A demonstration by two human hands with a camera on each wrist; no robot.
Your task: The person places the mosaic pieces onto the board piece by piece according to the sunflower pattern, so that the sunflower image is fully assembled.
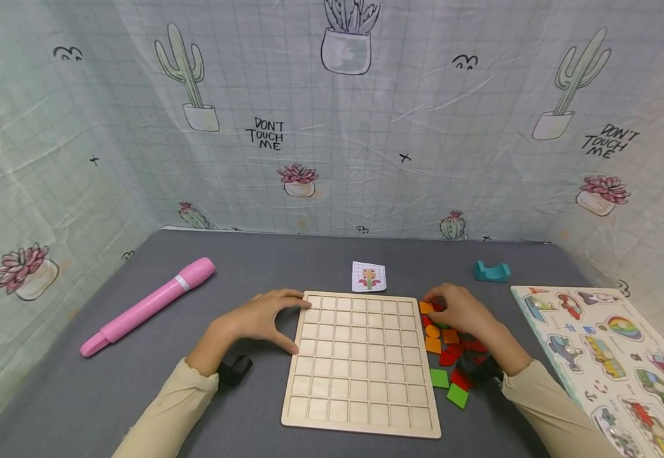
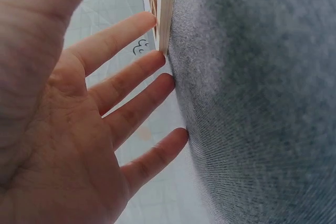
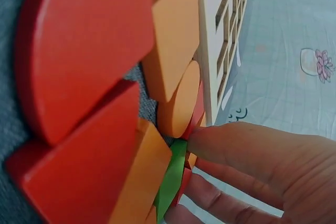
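Observation:
A bare wooden grid board (image 1: 360, 362) lies on the grey table (image 1: 137, 394). My left hand (image 1: 286, 321) rests open at the board's left edge, with straight fingers (image 2: 131, 74) touching the edge (image 2: 167, 9) and the cloth. To the right of the board lies a pile of red, orange and green wooden pieces (image 1: 449, 356). My right hand (image 1: 441, 308) sits over the top of that pile. In the right wrist view its thumb and fingers (image 3: 247, 150) close on a green piece (image 3: 170, 182) among orange (image 3: 176, 35) and red (image 3: 84, 51) ones.
A small pattern card (image 1: 369, 277) lies just behind the board. A pink marker-shaped tube (image 1: 149, 305) lies at the left and a teal block (image 1: 491, 271) at the back right. A vehicle puzzle board (image 1: 612, 362) fills the right edge. Cactus-print cloth walls surround the table.

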